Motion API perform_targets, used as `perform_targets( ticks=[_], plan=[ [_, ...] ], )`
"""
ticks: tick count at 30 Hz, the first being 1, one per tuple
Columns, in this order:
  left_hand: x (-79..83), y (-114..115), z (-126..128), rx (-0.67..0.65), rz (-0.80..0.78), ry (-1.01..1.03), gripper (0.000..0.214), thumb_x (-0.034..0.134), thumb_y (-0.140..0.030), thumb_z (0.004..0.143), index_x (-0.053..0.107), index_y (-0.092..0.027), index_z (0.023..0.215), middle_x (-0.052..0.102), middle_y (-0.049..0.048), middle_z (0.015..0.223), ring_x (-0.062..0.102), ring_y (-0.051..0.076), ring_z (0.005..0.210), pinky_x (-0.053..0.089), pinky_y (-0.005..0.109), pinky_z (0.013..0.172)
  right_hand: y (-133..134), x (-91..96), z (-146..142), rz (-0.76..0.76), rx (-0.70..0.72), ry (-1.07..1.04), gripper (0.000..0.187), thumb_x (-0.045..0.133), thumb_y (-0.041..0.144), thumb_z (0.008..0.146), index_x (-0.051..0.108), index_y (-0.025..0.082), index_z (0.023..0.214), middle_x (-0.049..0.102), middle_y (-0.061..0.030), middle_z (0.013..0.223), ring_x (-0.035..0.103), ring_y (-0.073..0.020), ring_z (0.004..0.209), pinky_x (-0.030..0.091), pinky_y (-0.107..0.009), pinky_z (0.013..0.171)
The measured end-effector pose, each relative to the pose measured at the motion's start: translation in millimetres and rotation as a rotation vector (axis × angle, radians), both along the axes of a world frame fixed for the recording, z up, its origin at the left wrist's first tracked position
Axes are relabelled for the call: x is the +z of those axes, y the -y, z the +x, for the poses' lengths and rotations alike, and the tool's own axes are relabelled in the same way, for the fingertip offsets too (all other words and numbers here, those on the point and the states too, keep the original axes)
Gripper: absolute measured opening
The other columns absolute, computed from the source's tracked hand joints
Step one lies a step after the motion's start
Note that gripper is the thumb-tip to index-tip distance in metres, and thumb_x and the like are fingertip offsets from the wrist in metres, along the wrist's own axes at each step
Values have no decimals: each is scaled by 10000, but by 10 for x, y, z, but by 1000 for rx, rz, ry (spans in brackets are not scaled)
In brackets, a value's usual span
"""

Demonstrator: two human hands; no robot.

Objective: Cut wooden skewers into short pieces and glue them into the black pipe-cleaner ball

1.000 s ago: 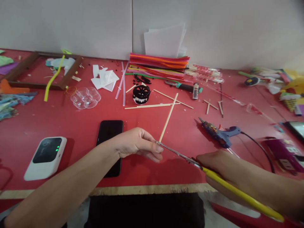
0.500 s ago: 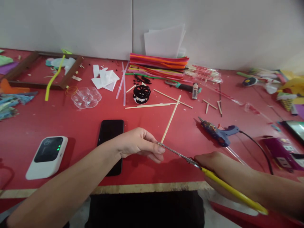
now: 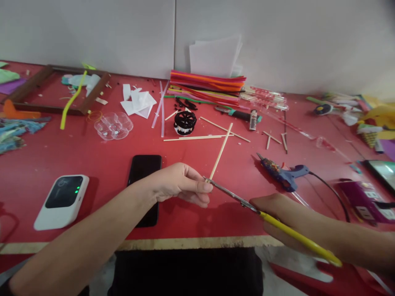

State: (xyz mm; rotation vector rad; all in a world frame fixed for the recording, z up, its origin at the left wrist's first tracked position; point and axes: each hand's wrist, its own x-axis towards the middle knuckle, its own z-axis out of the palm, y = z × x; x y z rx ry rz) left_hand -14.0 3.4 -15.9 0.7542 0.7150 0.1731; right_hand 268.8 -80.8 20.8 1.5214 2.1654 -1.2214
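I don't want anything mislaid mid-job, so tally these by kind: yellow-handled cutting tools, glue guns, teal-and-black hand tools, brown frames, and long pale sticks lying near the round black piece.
Yellow-handled cutting tool: 1
Glue gun: 1
Teal-and-black hand tool: 1
Brown frame: 1
Long pale sticks: 3
Total: 7

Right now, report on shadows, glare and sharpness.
In the head view, a soft shadow lies right of the white device; in the head view, a pale sheen marks the screen at the far right; also in the head view, the right hand looks slightly soft and the top right corner darkens.
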Motion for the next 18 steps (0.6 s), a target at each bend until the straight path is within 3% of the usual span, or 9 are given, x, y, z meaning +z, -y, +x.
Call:
perform_targets(
  ticks=[2,4,6,9,11,15,18],
  plan=[
    [20,-16,-10,28,23,-17,255,872,-386,665,757,-169,735,765,19,706,733,134,664,577,243,707,14,-17,26,-8,-49,-3,159,493,122,759,396,213,671,439,47,607,374,-98,562,262,-245,513],
    [38,-27,-23,38,161,-95,263,822,-418,722,756,-168,770,771,39,760,731,156,708,570,282,741,21,-25,43,-17,-96,-16,158,489,123,755,392,217,674,424,47,605,387,-106,572,278,-246,515],
    [50,-21,-31,42,493,-298,265,738,-432,799,754,-168,793,770,60,793,717,183,737,542,308,733,18,-18,40,-14,-132,-16,159,492,139,761,389,220,671,415,47,602,381,-110,573,291,-250,519],
    [51,22,-18,10,1125,-701,248,603,-376,892,756,-189,838,766,79,855,687,228,788,468,336,709,3,26,0,-15,-169,-6,168,494,159,768,386,223,657,413,50,589,358,-106,553,294,-255,516],
    [35,58,2,-47,1360,-851,246,548,-329,919,748,-201,856,757,81,867,673,242,790,420,333,673,-5,62,-36,-25,-205,3,178,487,162,768,373,226,646,403,54,570,340,-99,528,285,-254,500],
    [-14,98,25,-109,1450,-935,226,527,-326,932,717,-211,891,733,64,774,649,209,664,334,285,560,-7,108,-86,-41,-243,-19,198,498,179,757,355,228,630,383,57,539,337,-92,495,278,-248,474],
    [-36,89,9,-108,1416,-926,245,554,-347,918,690,-217,1075,735,63,771,649,210,643,340,275,549,-13,111,-114,-44,-234,-17,209,501,203,767,347,229,629,376,57,552,348,-94,502,284,-249,476]
  ],
)
